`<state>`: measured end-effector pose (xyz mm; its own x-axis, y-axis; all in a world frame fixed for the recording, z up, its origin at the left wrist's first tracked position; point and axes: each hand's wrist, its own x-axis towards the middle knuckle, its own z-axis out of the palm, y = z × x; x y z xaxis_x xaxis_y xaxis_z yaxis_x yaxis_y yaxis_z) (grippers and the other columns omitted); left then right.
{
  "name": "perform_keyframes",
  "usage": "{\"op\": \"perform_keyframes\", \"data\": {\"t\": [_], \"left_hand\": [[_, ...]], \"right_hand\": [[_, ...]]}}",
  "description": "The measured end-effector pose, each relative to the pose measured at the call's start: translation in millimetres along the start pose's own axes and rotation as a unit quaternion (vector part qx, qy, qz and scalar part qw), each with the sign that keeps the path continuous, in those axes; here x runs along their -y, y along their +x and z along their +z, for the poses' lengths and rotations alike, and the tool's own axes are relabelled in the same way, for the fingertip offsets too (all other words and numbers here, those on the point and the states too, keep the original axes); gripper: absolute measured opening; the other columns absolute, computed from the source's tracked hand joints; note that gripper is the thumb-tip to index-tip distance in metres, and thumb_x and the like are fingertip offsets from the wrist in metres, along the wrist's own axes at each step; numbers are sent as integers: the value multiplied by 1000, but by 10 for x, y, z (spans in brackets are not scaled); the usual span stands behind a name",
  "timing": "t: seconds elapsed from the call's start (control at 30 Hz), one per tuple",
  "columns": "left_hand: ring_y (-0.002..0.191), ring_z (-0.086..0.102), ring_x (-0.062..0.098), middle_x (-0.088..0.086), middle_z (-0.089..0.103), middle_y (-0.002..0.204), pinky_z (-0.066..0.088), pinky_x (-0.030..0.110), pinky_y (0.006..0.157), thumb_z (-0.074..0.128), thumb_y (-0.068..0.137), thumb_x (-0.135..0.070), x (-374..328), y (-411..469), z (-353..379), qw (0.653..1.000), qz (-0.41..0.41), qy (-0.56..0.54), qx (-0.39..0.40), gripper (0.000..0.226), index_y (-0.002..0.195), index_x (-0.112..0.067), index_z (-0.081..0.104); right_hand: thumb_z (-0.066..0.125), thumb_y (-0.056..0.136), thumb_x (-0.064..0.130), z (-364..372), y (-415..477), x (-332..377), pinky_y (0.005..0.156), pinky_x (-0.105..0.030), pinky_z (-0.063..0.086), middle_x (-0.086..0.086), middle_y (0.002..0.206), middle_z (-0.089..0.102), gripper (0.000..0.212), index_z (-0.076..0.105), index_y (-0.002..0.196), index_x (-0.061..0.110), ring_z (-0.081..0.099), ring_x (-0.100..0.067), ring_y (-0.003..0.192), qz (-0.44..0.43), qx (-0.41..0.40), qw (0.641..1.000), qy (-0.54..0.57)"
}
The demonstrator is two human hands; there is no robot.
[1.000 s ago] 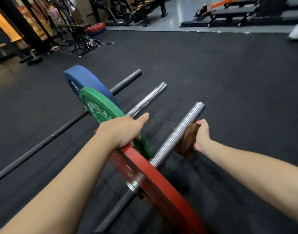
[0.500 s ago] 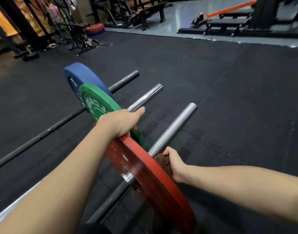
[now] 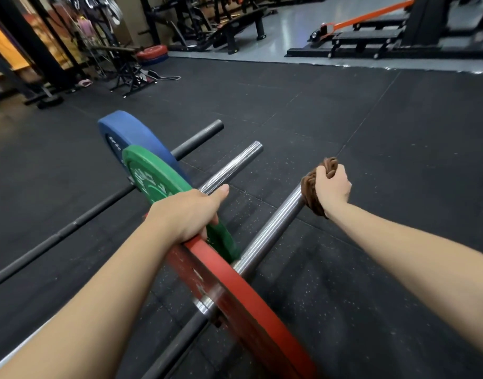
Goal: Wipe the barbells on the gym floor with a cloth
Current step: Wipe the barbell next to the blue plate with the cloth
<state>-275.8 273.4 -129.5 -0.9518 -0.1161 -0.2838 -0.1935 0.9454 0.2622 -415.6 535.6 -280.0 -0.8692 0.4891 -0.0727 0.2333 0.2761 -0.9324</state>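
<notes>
right hand [image 3: 330, 187] grips the brown cloth [image 3: 314, 196] around the near barbell's sleeve [image 3: 270, 231] end, mid-frame; left hand [image 3: 185, 214] holds the red plate [image 3: 248, 302]. the other two bars look left to wipe.

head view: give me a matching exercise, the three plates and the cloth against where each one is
1 red plate
2 green plate
3 blue plate
4 brown cloth

a farthest from the camera
b round the chrome sleeve end, held by the right hand
c between the other two plates
d rim gripped by the left hand

Pairs: 1-d, 2-c, 3-a, 4-b
</notes>
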Motion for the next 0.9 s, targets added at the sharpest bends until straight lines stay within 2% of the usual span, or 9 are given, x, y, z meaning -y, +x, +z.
{"op": "perform_keyframes", "data": {"t": [0.07, 0.13, 0.27, 0.37, 0.47, 0.63, 0.73, 0.83, 0.9], "left_hand": [[79, 69, 17, -8, 72, 59, 47, 42, 103, 15, 100, -74, -3, -3, -2, 1000, 0, 4, 1, 79, 83, -23, 73], [78, 69, 17, -7, 72, 59, 48, 41, 103, 15, 100, -74, 1, 3, 0, 1000, 1, 2, 1, 78, 83, -23, 73], [81, 70, 19, -7, 72, 59, 46, 43, 104, 16, 100, -74, 6, 3, 5, 1000, 2, -6, -4, 78, 81, -23, 73], [80, 69, 18, -7, 71, 58, 46, 44, 105, 15, 100, -73, 3, -7, 3, 1000, 4, -9, -8, 79, 81, -23, 73], [80, 68, 17, -8, 71, 58, 45, 43, 105, 14, 100, -73, 4, -17, 2, 1000, 5, -12, -13, 79, 82, -24, 73], [81, 69, 16, -9, 71, 58, 45, 43, 105, 13, 100, -72, 10, -24, 5, 1000, 6, -8, -17, 77, 83, -25, 72], [82, 69, 17, -8, 71, 59, 45, 43, 104, 13, 100, -72, 7, -8, 7, 1000, 9, 4, -12, 79, 82, -24, 72], [82, 69, 16, -7, 71, 58, 45, 42, 104, 12, 100, -72, 3, 9, 4, 1000, 11, 14, -9, 81, 80, -24, 73], [82, 69, 16, -6, 71, 58, 45, 43, 104, 13, 100, -72, 3, 10, 8, 1000, 10, 13, -8, 81, 78, -23, 74]], "right_hand": [[53, 95, 40, 151, -84, -52, 86, -38, 44, -6, 112, 54, 25, 53, 107, 18, 55, -31, 104, -59, 11, 995, -80], [55, 95, 39, 301, -247, -171, 89, -41, 42, -10, 124, 49, 32, 53, 117, 17, 50, -35, 111, -84, 14, 988, -128], [52, 99, 42, 254, -549, -281, 83, -37, 40, -10, 121, 43, 33, 48, 121, 17, 55, -36, 103, -37, 54, 994, -90], [53, 101, 41, 145, -869, -364, 83, -33, 41, -3, 116, 41, 25, 50, 115, 20, 57, -24, 93, -73, 132, 985, -82], [56, 101, 36, 200, -1160, -429, 93, -33, 42, -2, 120, 35, 18, 47, 112, 24, 54, -25, 98, -102, 166, 978, -71], [61, 98, 20, 392, -952, -327, 95, -27, 32, -9, 134, 29, 28, 48, 122, 16, 35, -23, 118, -78, 105, 991, -37], [63, 96, 16, 460, -681, -301, 101, -30, 31, -14, 141, 29, 36, 49, 129, 11, 30, -30, 130, -87, 55, 994, -44], [59, 99, 18, 431, -344, -245, 103, -30, 30, -16, 145, 33, 36, 49, 132, 8, 35, -33, 133, -81, 18, 996, -34], [52, 103, 24, 361, -143, -171, 102, -32, 35, -16, 145, 39, 37, 48, 136, 9, 44, -34, 132, -22, 6, 1000, -11]]}}
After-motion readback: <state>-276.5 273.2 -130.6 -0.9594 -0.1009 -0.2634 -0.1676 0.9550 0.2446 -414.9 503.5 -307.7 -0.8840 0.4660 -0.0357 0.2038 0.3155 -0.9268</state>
